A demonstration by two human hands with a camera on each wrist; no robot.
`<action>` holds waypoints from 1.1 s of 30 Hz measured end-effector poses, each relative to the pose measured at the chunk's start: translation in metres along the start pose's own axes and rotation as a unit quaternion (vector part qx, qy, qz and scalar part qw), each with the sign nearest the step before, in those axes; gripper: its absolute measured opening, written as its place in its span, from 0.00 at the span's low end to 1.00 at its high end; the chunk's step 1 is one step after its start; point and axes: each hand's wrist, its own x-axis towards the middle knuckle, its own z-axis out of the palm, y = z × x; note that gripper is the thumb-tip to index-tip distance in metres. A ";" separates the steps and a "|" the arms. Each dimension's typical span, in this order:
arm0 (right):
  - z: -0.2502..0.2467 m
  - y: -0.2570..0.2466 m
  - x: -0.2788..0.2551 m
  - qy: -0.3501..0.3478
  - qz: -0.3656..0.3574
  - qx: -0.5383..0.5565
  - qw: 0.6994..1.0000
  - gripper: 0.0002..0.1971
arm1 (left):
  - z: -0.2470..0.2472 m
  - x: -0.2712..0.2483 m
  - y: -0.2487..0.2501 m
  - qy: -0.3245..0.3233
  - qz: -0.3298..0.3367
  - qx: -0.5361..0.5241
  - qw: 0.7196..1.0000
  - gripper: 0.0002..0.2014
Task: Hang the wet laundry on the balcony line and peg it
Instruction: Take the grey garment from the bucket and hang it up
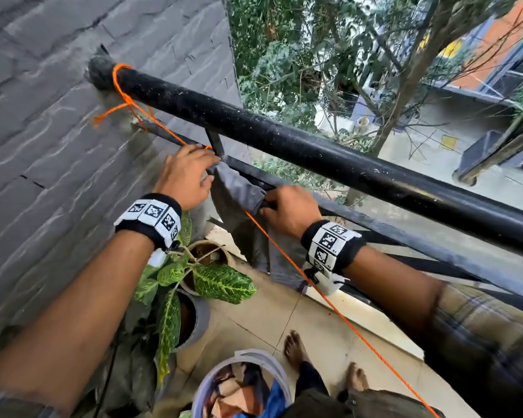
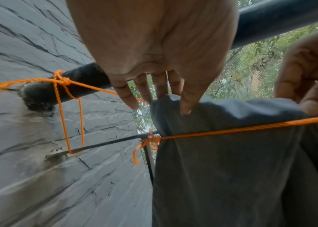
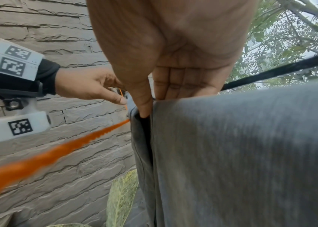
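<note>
A wet grey cloth (image 1: 239,203) hangs near the wall end of the orange line (image 1: 338,312). My left hand (image 1: 210,171) pinches the cloth's top left corner beside the line's knot. About a hand's width to the right, my right hand (image 1: 264,206) grips the top edge. In the left wrist view the left hand (image 2: 165,98) has its thumb on the grey cloth (image 2: 231,169) and its fingers behind it, with the orange line (image 2: 251,129) crossing the cloth's near face. In the right wrist view the right hand (image 3: 150,106) has its thumb in front of the grey cloth (image 3: 231,153) and its fingers behind it. No peg shows.
A thick black railing bar (image 1: 314,146) runs above the line, with thinner bars below it. The grey stone wall (image 1: 58,146) stands close on the left. Potted plants (image 1: 206,279) stand under my left arm. A laundry basket (image 1: 224,372) with clothes stands by my bare feet.
</note>
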 end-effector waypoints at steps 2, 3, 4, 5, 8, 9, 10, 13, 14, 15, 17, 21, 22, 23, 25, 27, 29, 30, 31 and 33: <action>-0.004 0.002 -0.006 -0.005 -0.001 -0.001 1.000 0.12 | 0.004 -0.010 0.008 -0.005 -0.011 -0.013 1.000 0.26; -0.005 0.005 -0.010 -0.004 -0.003 0.000 1.000 0.11 | 0.006 -0.016 0.013 -0.005 -0.015 -0.012 1.000 0.28; -0.007 0.008 -0.013 0.001 -0.005 0.002 1.000 0.12 | 0.007 -0.021 0.019 -0.003 -0.020 -0.010 1.000 0.28; -0.009 0.012 -0.017 0.005 -0.002 0.006 1.000 0.14 | 0.009 -0.026 0.025 -0.001 -0.023 -0.012 1.000 0.28; -0.012 0.025 -0.031 0.009 0.013 0.013 1.000 0.16 | 0.014 -0.045 0.046 0.004 -0.028 -0.033 0.999 0.29; -0.012 0.029 -0.035 0.008 0.014 0.008 1.000 0.16 | 0.016 -0.051 0.053 0.001 -0.034 -0.042 0.999 0.28; -0.012 0.032 -0.040 0.009 0.014 0.004 1.000 0.16 | 0.017 -0.057 0.060 -0.004 -0.038 -0.052 0.998 0.28; -0.012 0.040 -0.058 0.024 0.006 0.009 1.000 0.16 | 0.023 -0.082 0.089 -0.022 -0.040 -0.078 0.996 0.27; -0.013 0.041 -0.063 0.031 0.007 0.011 0.999 0.16 | 0.025 -0.091 0.099 -0.030 -0.035 -0.083 0.996 0.27; -0.014 0.042 -0.068 0.038 0.008 0.012 0.999 0.16 | 0.029 -0.101 0.109 -0.036 -0.031 -0.088 0.995 0.27; -0.017 0.046 -0.079 0.048 0.003 0.020 0.999 0.15 | 0.036 -0.123 0.129 -0.045 -0.037 -0.105 0.993 0.26; -0.021 0.051 -0.111 0.050 -0.018 0.027 0.998 0.15 | 0.056 -0.180 0.166 -0.050 -0.085 -0.130 0.987 0.23; -0.021 0.050 -0.120 0.044 -0.026 0.025 0.998 0.15 | 0.061 -0.195 0.173 -0.049 -0.100 -0.136 0.984 0.23; -0.020 0.049 -0.133 0.035 -0.035 0.022 0.999 0.15 | 0.067 -0.214 0.183 -0.049 -0.114 -0.145 0.982 0.22; -0.016 0.043 -0.156 0.021 -0.065 0.021 0.997 0.15 | 0.078 -0.250 0.199 -0.057 -0.149 -0.172 0.972 0.22; -0.005 0.034 -0.182 -0.002 -0.095 0.026 0.995 0.15 | 0.089 -0.293 0.217 -0.049 -0.190 -0.203 0.959 0.22; 0.012 0.022 -0.209 -0.034 -0.114 0.029 0.993 0.13 | 0.098 -0.337 0.236 -0.041 -0.232 -0.230 0.944 0.23; 0.023 0.015 -0.221 -0.049 -0.126 0.027 0.990 0.12 | 0.101 -0.359 0.244 -0.044 -0.257 -0.240 0.935 0.24; 0.036 0.005 -0.234 -0.070 -0.138 0.022 0.988 0.12 | 0.107 -0.385 0.250 -0.047 -0.284 -0.254 0.923 0.24; 0.062 -0.010 -0.260 -0.110 -0.165 0.013 0.980 0.11 | 0.117 -0.432 0.258 -0.044 -0.322 -0.292 0.900 0.21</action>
